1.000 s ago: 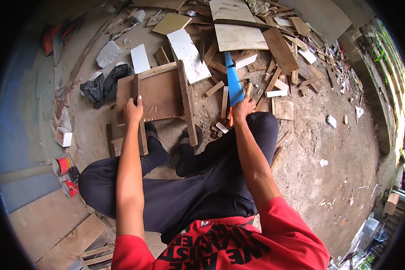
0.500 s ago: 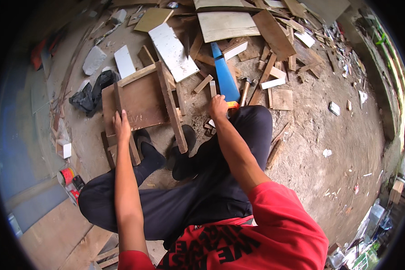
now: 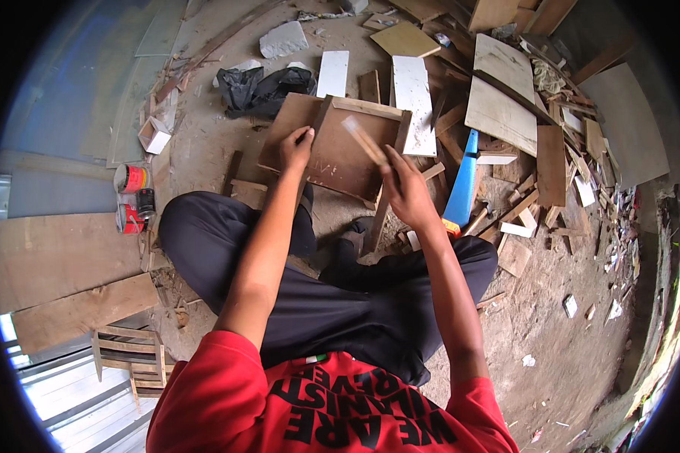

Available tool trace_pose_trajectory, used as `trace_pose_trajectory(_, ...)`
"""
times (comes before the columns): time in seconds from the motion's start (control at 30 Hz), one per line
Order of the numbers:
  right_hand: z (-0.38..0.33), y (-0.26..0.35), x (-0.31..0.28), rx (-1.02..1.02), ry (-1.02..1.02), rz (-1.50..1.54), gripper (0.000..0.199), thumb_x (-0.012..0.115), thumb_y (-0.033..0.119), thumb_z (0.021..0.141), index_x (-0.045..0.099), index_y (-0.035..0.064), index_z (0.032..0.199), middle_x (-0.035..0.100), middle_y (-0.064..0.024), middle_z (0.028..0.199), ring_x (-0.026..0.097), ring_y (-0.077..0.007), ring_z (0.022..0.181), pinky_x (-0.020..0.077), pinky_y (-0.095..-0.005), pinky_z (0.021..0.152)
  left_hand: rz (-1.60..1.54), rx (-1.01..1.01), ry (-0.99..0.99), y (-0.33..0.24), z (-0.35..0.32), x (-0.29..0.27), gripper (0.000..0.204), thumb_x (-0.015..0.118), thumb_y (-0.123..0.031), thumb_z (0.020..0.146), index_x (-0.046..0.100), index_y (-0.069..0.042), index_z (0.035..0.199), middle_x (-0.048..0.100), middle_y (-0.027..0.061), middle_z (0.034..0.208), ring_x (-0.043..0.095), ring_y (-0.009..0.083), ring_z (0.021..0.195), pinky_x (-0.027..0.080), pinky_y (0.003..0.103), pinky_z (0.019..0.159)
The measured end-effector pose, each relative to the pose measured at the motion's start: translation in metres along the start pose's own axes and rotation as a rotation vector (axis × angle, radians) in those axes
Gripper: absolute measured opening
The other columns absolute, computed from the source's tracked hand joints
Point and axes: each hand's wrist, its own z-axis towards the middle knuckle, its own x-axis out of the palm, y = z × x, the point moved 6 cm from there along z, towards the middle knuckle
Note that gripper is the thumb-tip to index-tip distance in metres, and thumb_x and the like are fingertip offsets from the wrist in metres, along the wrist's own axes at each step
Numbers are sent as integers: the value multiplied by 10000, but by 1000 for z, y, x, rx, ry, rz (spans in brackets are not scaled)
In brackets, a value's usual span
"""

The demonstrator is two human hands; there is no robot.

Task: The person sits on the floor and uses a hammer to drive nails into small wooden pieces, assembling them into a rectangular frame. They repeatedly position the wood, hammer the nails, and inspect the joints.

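Observation:
A small wooden frame [image 3: 344, 170] of brown board edged with wooden bars stands in front of my crossed legs. My left hand [image 3: 297, 150] is closed round its left bar. In my right hand [image 3: 406, 189] I grip a short strip of wood [image 3: 364, 141], pale at its far end and smeared by motion. It is held over the frame's board, and I cannot tell whether it touches. To the right lies a handsaw [image 3: 462, 181] with a blue blade and an orange handle end, close to my right knee.
A black plastic bag [image 3: 264, 90] and a grey block [image 3: 282, 40] lie beyond the frame. White boards [image 3: 413, 102] and scrap wood [image 3: 550, 162] cover the far right. Red cans [image 3: 131, 179] stand at the left, near a plywood sheet [image 3: 68, 253].
My right hand has moved left from beside the saw to over the frame, now with the wooden strip in it. My left hand stays on the frame's bar. The view has turned left.

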Motion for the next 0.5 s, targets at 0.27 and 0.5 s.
trace_pose_trajectory(0.27, 27, -40, 72, -162, 165, -582, 299, 667, 250, 901, 611, 33, 1099, 616, -130, 1018, 586, -320, 1013, 451, -424, 870, -244, -92, 10, 7, 2, 4, 241, 727, -208, 869, 746, -62, 1060, 740, 100, 1024, 676, 192, 974, 503, 317, 893)
trace_pose_trajectory(0.5, 21, -60, 85, -168, 148, -544, 300, 632, 258, 907, 607, 70, 1140, 629, -91, 1083, 566, -296, 1072, 416, -455, 934, -53, 198, 187, -27, -20, -15, 338, 675, -194, 901, 669, -26, 1193, 703, 159, 1107, 678, 299, 1014, 515, 368, 884)
